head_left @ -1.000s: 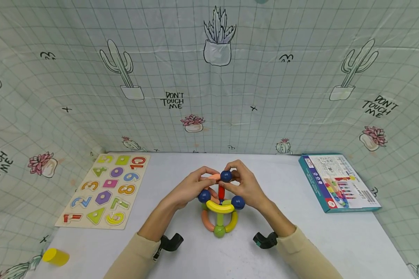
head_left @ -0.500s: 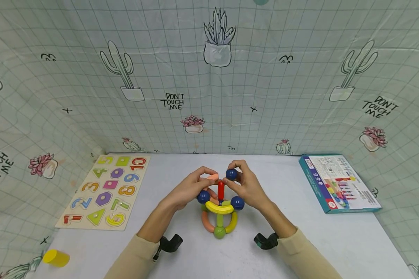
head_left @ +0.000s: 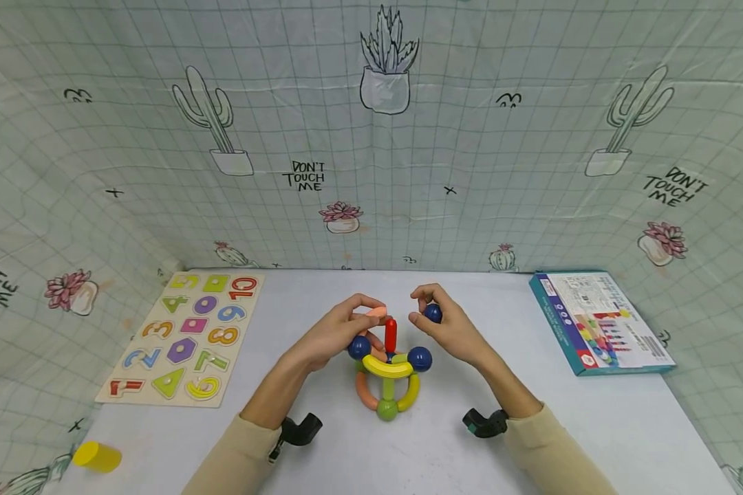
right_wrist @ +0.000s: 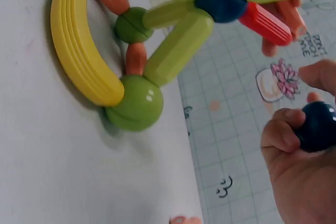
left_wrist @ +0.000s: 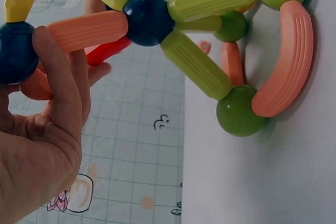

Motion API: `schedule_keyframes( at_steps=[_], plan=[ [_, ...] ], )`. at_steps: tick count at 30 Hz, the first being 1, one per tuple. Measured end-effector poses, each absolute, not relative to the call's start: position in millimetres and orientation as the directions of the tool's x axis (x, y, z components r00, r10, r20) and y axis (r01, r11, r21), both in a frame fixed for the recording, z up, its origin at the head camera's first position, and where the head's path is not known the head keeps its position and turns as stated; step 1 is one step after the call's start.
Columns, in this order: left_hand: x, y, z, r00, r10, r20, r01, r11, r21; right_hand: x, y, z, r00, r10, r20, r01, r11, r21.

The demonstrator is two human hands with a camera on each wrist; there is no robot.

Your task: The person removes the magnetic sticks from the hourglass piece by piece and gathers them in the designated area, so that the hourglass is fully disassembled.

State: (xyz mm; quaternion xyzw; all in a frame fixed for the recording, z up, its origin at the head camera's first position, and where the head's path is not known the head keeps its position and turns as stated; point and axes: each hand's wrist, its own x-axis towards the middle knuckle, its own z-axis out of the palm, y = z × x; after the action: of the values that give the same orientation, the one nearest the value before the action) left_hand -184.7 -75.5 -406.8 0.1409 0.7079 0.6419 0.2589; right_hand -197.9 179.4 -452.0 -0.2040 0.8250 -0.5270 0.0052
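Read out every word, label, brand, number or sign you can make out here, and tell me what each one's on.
"DON'T TOUCH ME": printed in several places on the patterned cloth.
"x": small cross marks on the same cloth.
"1 2 3 4 5 6 7 8 9 10": on the number board.
Box print, including any brand: too small to read.

right hand [right_wrist: 304,177] cropped in wrist view, box [head_left: 600,323] text unreadable

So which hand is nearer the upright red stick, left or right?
Left. The left hand is close beside the red stick; the right hand is farther off to its right, holding a blue ball.
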Motion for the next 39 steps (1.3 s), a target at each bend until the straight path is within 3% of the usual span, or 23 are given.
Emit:
schedule_keyframes(
  at_steps=[6, 18, 28, 39],
  plan=[
    [-184.2, -78.1, -403.6, -0.824, 0.533, -0.192, -0.137, 0.141, 0.980, -194.3, 202.6, -453.9, -0.906, -0.418, 0.059, -0.212, 0.331, -0.919],
    [-184.4, -80.9, -404.9, -0.819, 0.543, -0.187, -0.120, 0.156, 0.980, -189.5, 246.6, -475.7, -0.891, -0.429, -0.152, -0.094, 0.500, -0.861],
    [-184.7, -81.3, -406.3, -0.810, 0.555, -0.188, -0.128, 0.145, 0.981, -181.8, 262.4, -498.1, -0.900, -0.429, -0.073, -0.243, 0.635, -0.733],
    [-185.8, -78.5, -404.3, -0.798, 0.567, -0.205, -0.147, 0.147, 0.978, -177.1, 266.9, -498.2, -0.891, -0.445, -0.094, -0.264, 0.674, -0.690]
  ],
)
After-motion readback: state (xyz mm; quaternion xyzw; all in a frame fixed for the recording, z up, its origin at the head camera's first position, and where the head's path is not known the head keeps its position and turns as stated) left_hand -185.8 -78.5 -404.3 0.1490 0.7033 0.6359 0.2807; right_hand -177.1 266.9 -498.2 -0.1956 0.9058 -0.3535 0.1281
